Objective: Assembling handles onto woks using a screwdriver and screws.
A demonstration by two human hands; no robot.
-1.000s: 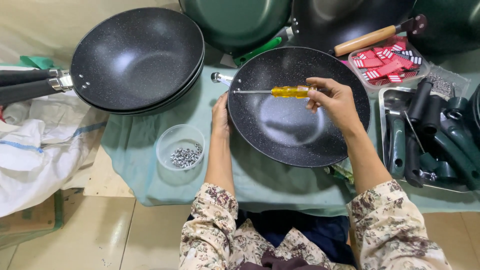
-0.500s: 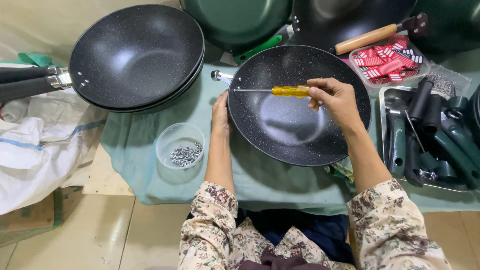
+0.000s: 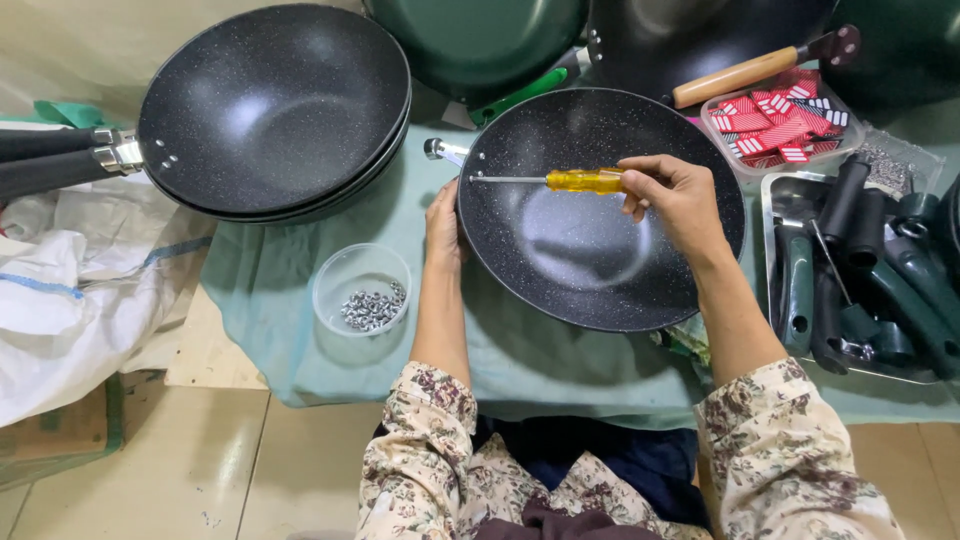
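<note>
A black speckled wok pan [image 3: 590, 240] lies on the green cloth in front of me. My left hand [image 3: 443, 225] grips its left rim. My right hand [image 3: 672, 192] holds a screwdriver with a yellow handle [image 3: 582, 181] level over the pan, its thin shaft pointing left to the inner wall near the rim. A metal stub [image 3: 437, 149] sticks out of the pan's outer left side. A clear plastic tub of small silver screws [image 3: 365, 300] stands to the left of my left arm.
Stacked black woks [image 3: 270, 110] with dark handles lie at the upper left, more pans at the top. A metal tray of loose dark handles [image 3: 860, 280] is at the right. A tub of red and white tags [image 3: 775, 125] and a white sack [image 3: 70, 300] flank the cloth.
</note>
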